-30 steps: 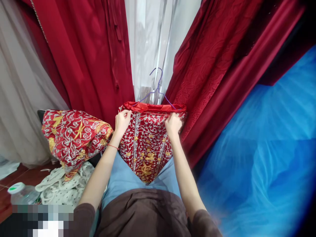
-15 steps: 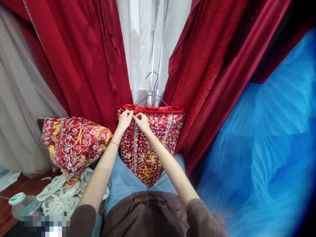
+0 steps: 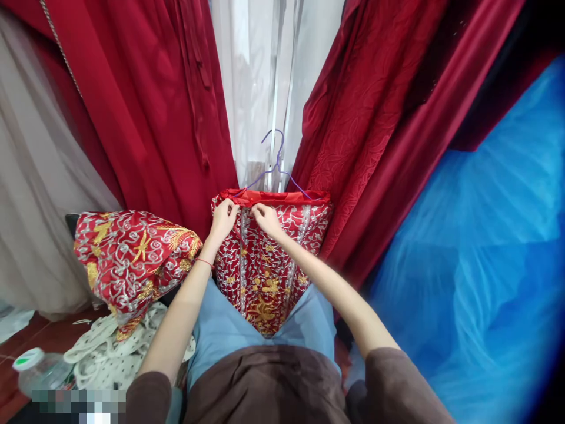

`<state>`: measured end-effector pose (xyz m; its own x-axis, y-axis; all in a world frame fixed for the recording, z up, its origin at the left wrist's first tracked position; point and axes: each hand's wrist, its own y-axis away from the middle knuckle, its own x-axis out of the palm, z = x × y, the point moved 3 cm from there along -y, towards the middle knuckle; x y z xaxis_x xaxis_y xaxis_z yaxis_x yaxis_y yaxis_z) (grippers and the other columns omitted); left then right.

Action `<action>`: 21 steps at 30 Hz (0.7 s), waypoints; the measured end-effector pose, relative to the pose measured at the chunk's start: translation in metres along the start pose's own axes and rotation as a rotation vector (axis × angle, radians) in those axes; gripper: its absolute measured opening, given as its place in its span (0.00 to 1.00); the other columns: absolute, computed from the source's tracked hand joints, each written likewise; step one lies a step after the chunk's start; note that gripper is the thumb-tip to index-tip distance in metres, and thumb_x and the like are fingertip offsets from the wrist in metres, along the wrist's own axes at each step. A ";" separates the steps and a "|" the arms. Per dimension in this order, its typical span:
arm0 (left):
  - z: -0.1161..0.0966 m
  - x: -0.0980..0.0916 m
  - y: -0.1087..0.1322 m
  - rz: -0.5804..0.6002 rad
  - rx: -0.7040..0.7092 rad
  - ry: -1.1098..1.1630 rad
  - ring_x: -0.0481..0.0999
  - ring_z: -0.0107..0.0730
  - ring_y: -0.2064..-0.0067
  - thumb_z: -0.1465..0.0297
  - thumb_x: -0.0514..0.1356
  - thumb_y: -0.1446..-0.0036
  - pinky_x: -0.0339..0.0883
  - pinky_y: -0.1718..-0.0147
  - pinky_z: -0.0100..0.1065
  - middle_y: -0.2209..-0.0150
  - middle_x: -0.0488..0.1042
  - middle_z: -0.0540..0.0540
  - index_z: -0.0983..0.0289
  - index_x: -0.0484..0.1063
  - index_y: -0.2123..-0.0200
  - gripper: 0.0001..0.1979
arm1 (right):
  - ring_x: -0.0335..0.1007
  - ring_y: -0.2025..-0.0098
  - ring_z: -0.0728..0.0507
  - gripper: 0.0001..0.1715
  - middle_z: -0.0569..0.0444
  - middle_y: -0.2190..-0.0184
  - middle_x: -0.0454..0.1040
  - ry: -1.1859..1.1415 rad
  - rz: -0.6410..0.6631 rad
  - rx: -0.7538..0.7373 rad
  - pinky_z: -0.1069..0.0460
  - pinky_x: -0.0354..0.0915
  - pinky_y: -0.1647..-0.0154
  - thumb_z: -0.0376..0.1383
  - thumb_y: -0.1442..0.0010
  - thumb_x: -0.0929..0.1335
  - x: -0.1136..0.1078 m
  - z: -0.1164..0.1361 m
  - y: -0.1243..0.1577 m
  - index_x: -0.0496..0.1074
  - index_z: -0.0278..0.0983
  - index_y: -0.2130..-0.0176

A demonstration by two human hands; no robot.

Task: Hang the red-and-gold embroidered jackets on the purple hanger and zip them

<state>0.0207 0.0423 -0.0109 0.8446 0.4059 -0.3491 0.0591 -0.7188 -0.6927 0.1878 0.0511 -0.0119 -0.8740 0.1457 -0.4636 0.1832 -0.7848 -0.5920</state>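
Biggest thing in view: a sheet of blue netting (image 3: pixel 468 265) filling the right side, top to bottom. Next, dark red drapes, one on the left (image 3: pixel 145 118) & a patterned one on the right (image 3: pixel 375 123), hanging w/ a gap btwn them. A white sheer curtain (image 3: pixel 260 76) shows thru that gap. A pale beige cloth (image 3: pixel 30 194) hangs at the far left edge.

Centre, lying over the person's lap on blue jeans (image 3: pixel 220 324): a red embroidered garment (image 3: pixel 269 265), silver scrollwork & gold motifs, narrowing to a point toward the body. Its plain red top hem is hung on a purple wire hanger (image 3: pixel 277 162), hook pointing up in front of the sheer curtain. A 2nd embroidered piece (image 3: pixel 128 253), same pattern, lies bunched just to the left, apart from the first. Under it sits a white dotted cloth (image 3: pixel 106 347), crumpled.

Left hand (image 3: pixel 223 218): fingers closed, pinching the garment's top edge near its left corner. Right hand (image 3: pixel 267 219): fingers curled down onto the same edge, just beside the left hand, gripping the fabric approx. a third of the way across. The hands are near each other, not touching.

Bottom left: a clear plastic bottle (image 3: pixel 37 371) w/ green-white cap. Smallest: a thin red string bracelet (image 3: pixel 202 261) on the left wrist.
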 end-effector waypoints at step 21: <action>-0.049 -0.036 0.033 -0.310 -0.081 -0.488 0.68 0.41 0.66 0.64 0.62 0.43 0.52 0.71 0.34 0.74 0.70 0.57 0.60 0.81 0.71 0.09 | 0.66 0.73 0.50 0.06 0.57 0.74 0.77 -0.021 0.558 -0.088 0.54 0.60 0.68 0.33 0.48 0.73 -0.050 -0.002 -0.017 0.81 0.35 0.67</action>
<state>0.0181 -0.0240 0.0098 0.4397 0.8034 -0.4016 0.3215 -0.5583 -0.7648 0.2288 0.0584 0.0202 -0.6426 -0.2899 -0.7092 0.6563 -0.6858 -0.3144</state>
